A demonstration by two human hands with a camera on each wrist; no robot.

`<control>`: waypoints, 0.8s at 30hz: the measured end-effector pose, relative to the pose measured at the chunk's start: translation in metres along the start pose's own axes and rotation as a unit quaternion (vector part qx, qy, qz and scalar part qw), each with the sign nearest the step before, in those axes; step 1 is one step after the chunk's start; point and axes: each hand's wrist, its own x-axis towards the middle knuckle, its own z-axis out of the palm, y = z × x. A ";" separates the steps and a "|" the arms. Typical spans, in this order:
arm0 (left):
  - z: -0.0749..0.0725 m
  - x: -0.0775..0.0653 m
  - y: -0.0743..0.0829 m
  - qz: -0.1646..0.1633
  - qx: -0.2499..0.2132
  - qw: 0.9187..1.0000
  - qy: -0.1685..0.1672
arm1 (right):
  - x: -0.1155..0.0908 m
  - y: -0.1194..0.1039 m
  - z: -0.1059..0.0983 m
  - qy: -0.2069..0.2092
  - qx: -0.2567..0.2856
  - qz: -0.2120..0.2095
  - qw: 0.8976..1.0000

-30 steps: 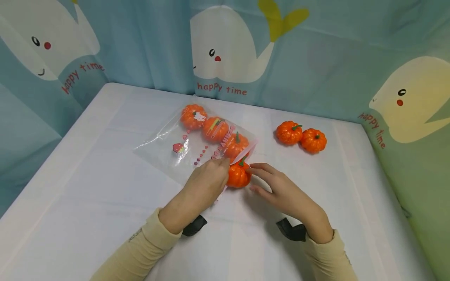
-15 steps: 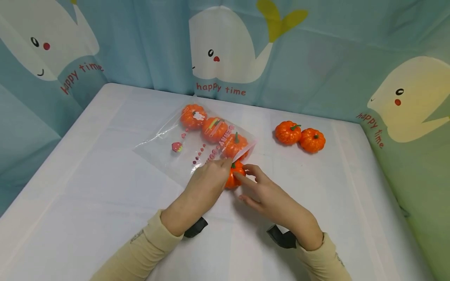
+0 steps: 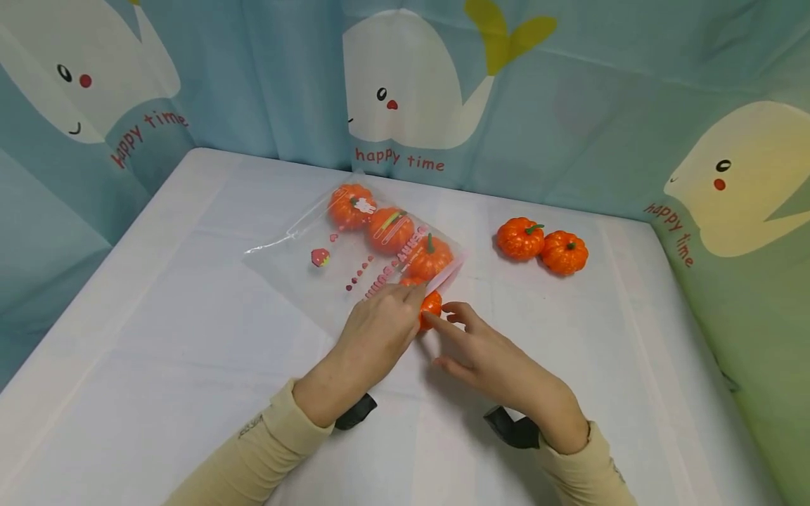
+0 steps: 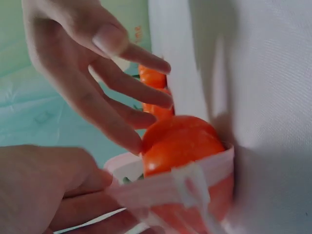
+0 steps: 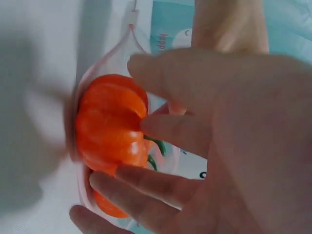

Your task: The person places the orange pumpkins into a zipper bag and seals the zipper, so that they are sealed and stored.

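Note:
A clear plastic zip bag [image 3: 294,270] with a pink edge and strawberry print lies on the table, several small orange toy pumpkins inside it. My left hand [image 3: 382,320] pinches the upper edge of the bag's mouth and lifts it, as the left wrist view shows. One pumpkin [image 4: 180,141] sits in the mouth, partly inside the pink rim [image 4: 214,168]. Extended fingers of my right hand [image 3: 490,358] touch that pumpkin from the right. In the right wrist view, another pumpkin [image 5: 111,205] shows beside it within the rim.
Two more toy pumpkins, one [image 3: 520,239] beside the other [image 3: 564,253], sit at the back right of the white table [image 3: 190,414]. A whale-print curtain [image 3: 569,126] hangs behind and along the sides.
My right hand has moved left, pushing the pumpkin from the bag's opening further into it. The left hand keeps its pinch on the edge and has shifted slightly up and right.

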 end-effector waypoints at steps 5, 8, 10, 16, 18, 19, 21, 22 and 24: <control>-0.002 0.002 0.000 0.011 -0.025 1.000 0.012 | -0.001 -0.002 -0.001 -0.024 0.014 -0.006 1.000; -0.002 0.002 0.000 0.022 -0.033 0.999 0.025 | 0.001 -0.003 0.002 -0.012 0.002 -0.018 1.000; -0.002 0.002 0.000 0.031 -0.036 0.998 0.036 | 0.002 -0.003 0.005 -0.007 -0.008 -0.024 1.000; -0.001 0.001 0.000 0.014 0.012 0.999 0.029 | 0.001 -0.003 0.005 -0.012 -0.025 -0.015 0.999; -0.002 -0.002 -0.001 -0.015 0.054 0.998 -0.005 | 0.000 -0.003 0.003 -0.016 -0.028 -0.010 0.999; -0.003 -0.003 -0.001 -0.032 0.073 0.996 -0.031 | 0.000 -0.002 0.002 -0.018 -0.031 -0.008 0.999; -0.006 -0.005 -0.001 -0.056 0.104 0.990 -0.080 | 0.000 -0.002 0.002 -0.020 -0.036 -0.008 0.999; -0.006 -0.006 -0.001 -0.064 0.111 0.987 -0.097 | 0.000 -0.002 0.002 -0.019 -0.038 -0.009 0.999; -0.007 -0.007 -0.001 -0.070 0.115 0.985 -0.110 | 0.001 -0.001 0.003 -0.016 -0.042 -0.013 0.999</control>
